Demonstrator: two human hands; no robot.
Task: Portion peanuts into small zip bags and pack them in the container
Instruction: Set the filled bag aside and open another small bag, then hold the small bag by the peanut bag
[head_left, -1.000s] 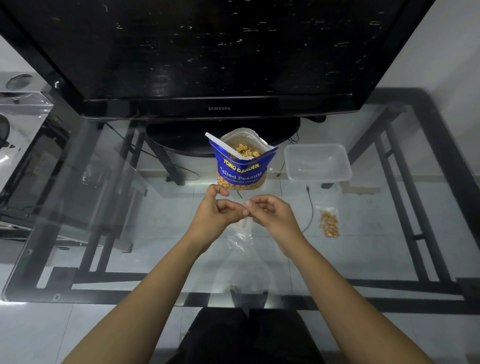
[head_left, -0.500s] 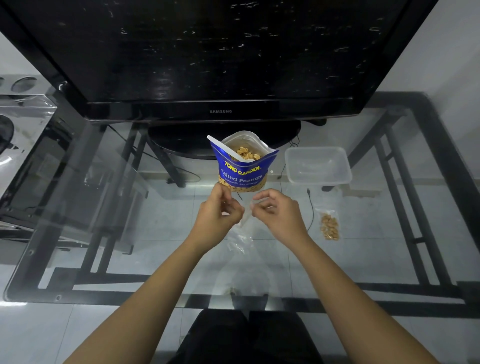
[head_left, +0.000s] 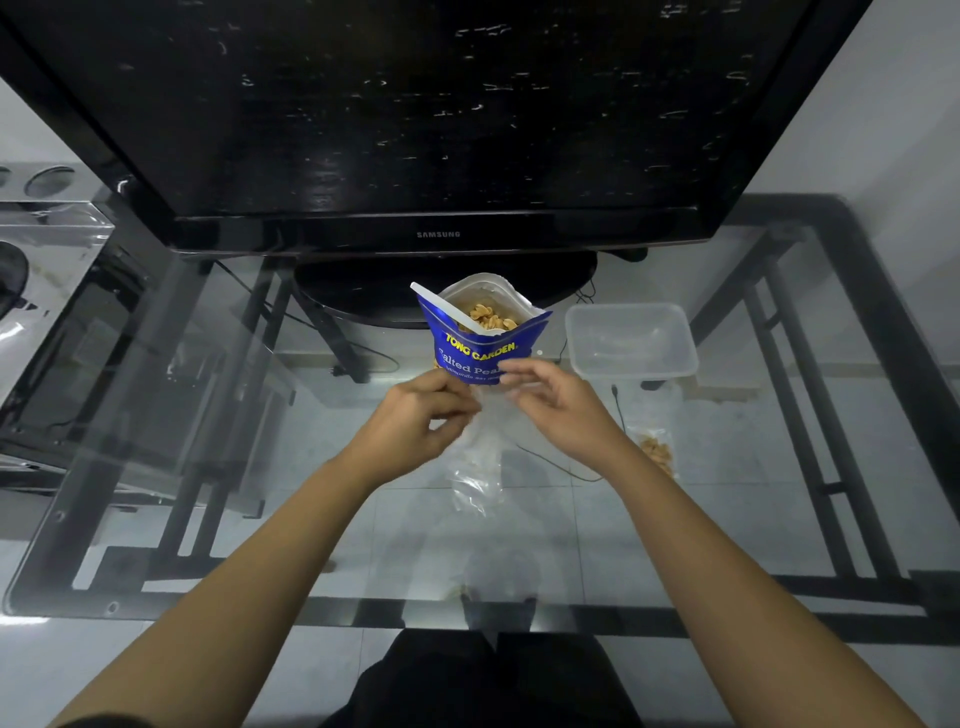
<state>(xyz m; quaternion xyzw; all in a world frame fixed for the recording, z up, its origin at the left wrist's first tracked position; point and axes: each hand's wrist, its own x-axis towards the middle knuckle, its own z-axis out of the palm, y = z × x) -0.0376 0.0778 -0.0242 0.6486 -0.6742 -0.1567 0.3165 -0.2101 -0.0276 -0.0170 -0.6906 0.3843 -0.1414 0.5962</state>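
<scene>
My left hand (head_left: 415, 415) and right hand (head_left: 561, 410) are raised together over the glass table (head_left: 208, 467), both pinching the top edge of a small clear zip bag (head_left: 475, 467) that hangs limp below them. The left has its fingers curled in, the thumb closed on the bag's mouth from the 9 o'clock side. The right pinches the opposite lip between thumb and forefinger, and its other fingers are loosely spread. The bag looks empty, though the plastic is crinkled and shiny, so I can't swear to it. Directly at 12 o'clock from my hands stands the blue peanut pouch (head_left: 483, 348), upright and open, with peanuts (head_left: 488, 314) showing inside. A white spoon (head_left: 447, 309) leans in it, the handle sticking out toward 10 o'clock. My fingertips overlap the lower front of the pouch in view, and whether they touch it I can't tell. At about 2 o'clock from the hands sits the clear plastic container (head_left: 631, 340), just beside the pouch but apart from it. A filled zip bag (head_left: 657, 449) of peanuts lies flat on the glass at 3 o'clock from my right wrist, at the container's 6 o'clock. A black television (head_left: 436, 130) fills the far side of the table, at 12 o'clock behind the pouch.
</scene>
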